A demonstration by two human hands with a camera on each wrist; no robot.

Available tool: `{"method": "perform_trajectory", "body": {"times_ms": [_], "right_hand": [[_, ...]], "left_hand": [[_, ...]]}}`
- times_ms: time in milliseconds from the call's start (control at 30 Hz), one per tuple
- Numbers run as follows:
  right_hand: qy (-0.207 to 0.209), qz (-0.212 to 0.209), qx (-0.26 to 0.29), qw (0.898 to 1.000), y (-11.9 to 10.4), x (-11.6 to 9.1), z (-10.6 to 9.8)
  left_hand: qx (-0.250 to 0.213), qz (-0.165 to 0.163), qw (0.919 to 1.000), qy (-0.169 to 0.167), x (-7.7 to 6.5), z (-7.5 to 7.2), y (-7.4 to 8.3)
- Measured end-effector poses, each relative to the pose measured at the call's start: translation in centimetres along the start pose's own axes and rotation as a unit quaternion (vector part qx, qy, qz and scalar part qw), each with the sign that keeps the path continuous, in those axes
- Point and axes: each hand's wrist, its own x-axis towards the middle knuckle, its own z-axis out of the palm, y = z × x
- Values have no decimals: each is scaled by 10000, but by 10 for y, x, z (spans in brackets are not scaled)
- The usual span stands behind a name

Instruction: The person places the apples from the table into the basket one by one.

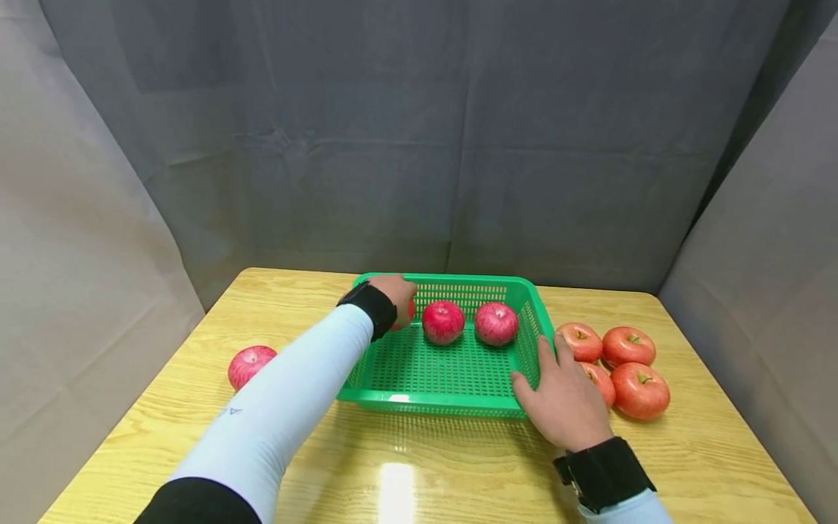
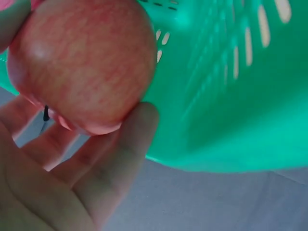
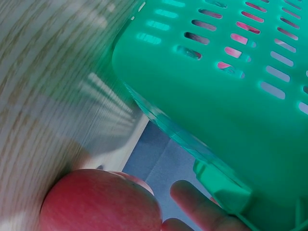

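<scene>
An apple [image 2: 86, 60] is clamped in the left grip [image 1: 397, 297], inside the basket [image 1: 452, 402] at its far left; the right grip [image 1: 568, 400] is held spread beside its right edge. Placing seems to be in hand; next, a gentle release would be called for

The basket [image 1: 445, 405] is set on the table [image 1: 353, 466], backed by a curtain [image 1: 419, 145]. In it, two apples [image 1: 443, 322] are placed side by side; left of them, a third apple [image 2: 84, 62] is held by the left hand [image 1: 398, 295]. One apple [image 1: 251, 364] is set left of the basket; four apples [image 1: 640, 391] are clustered right, beside the right hand [image 1: 566, 397].
</scene>
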Motion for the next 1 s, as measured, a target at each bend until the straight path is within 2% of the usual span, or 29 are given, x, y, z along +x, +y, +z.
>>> {"method": "perform_trajectory", "body": {"times_ms": [233, 500, 667, 1000], "right_hand": [[-11, -14, -18, 10000, 0, -1, 2], [-3, 6, -20, 10000, -1, -1, 1], [15, -11, -21, 10000, -1, -3, 0], [-2, -2, 1, 10000, -1, -3, 0]], "left_hand": [[-40, -187, 9998, -90, 2, 12, 1], [78, -305, 9995, -61, -21, -4, 13], [163, -444, 9987, -173, -21, 1, 16], [28, -656, 9978, -85, -17, 10, 18]]}}
